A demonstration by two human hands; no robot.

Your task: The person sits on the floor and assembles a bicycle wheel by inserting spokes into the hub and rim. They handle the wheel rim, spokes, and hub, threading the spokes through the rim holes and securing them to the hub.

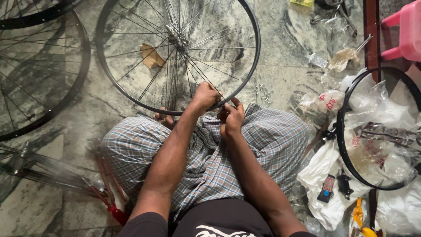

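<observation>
**Both hands at the rim of the spoked wheel**

Right now you sit cross-legged on the marble floor [280, 79], your checked cloth [263, 136] spread over your knees, with a black bicycle wheel [252, 66] lying just ahead of you at twelve o'clock. Its near edge touches your lap. The hub [174, 34] sits toward the top of the view, and thin spokes [193, 70] fan down from it to the rim.

Your left hand [205, 97] is clenched at the rim's near edge, about six o'clock on the wheel, fingers wrapped round a spoke where it meets the rim. Your right hand [231, 117] is just beside it, almost touching, closed with the thumb raised; it pinches something small at the rim, too small to make out.

A scrap of brown paper [151, 56] lies on the floor inside the wheel, at nine o'clock from the hub. A second wheel [70, 87] lies at ten o'clock from you, partly out of view. A bare black rim [341, 131] rests at three o'clock over white plastic bags [324, 175]. A heap of small metal bits [264, 93] lies on the floor just outside the wheel at two o'clock. A pink plastic stool [408, 30] stands at the far right. Red-handled pliers [109, 206] lie at eight o'clock by your left knee.
</observation>
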